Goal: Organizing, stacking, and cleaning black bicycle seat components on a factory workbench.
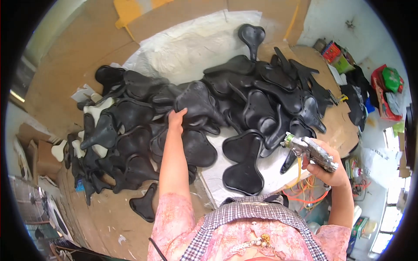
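Note:
My left hand (177,118) reaches straight out over a heap of black bicycle saddles. Its fingers are closed on the edge of one black bicycle saddle (197,99), which lies on top of the others near the middle. Off to the right, my right hand (328,167) is wrapped round a spray gun (311,150), a worn metal tool coated with dried residue and greenish at its front end. The spray gun points left, toward the heap. Two saddle shells (244,163) lie closest to me, hollow side up, on a white sheet.
Cardboard (78,52) lines the back and left of the work surface. A single saddle (251,37) stands apart at the back. Pale saddle pieces (99,108) show at the left. Orange and yellow hoses (305,195) hang at the lower right. Bags (392,80) sit at the far right.

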The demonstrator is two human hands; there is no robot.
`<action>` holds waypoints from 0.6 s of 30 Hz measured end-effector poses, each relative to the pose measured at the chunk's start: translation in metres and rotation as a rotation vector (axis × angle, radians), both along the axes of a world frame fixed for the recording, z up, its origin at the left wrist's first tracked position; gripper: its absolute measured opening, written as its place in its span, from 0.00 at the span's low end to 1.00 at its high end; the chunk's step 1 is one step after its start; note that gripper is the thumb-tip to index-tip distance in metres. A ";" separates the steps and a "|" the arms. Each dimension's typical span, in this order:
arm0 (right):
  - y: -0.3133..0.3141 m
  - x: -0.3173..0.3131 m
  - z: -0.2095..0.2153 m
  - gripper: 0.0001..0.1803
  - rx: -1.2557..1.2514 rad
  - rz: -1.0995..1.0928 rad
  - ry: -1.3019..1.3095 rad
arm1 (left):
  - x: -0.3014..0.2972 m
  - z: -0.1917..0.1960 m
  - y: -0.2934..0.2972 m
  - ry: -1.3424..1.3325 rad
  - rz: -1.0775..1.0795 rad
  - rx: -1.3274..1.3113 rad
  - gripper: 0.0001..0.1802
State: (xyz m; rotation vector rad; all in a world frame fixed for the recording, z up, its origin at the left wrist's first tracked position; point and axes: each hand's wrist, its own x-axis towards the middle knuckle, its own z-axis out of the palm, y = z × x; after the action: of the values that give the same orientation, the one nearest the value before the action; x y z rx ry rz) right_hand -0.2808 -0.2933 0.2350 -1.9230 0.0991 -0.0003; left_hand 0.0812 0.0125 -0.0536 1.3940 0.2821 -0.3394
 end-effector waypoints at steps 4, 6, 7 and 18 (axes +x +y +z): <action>-0.008 -0.019 -0.010 0.31 0.062 -0.019 0.031 | 0.013 -0.004 0.000 0.041 -0.099 0.333 0.34; -0.006 -0.018 -0.015 0.31 0.069 -0.052 0.048 | -0.001 0.008 -0.011 -0.011 -0.080 0.151 0.32; -0.004 -0.016 -0.018 0.31 0.072 -0.067 0.054 | -0.008 0.017 -0.012 -0.070 -0.042 -0.035 0.30; -0.016 -0.041 -0.044 0.31 0.086 -0.034 0.000 | -0.137 0.075 0.054 -0.405 0.263 -0.016 0.08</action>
State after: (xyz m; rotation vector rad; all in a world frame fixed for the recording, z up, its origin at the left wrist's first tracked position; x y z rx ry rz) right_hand -0.3216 -0.3089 0.1906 -1.8354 0.1294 -0.0186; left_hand -0.0563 0.0665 0.0215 1.3569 0.1241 0.1586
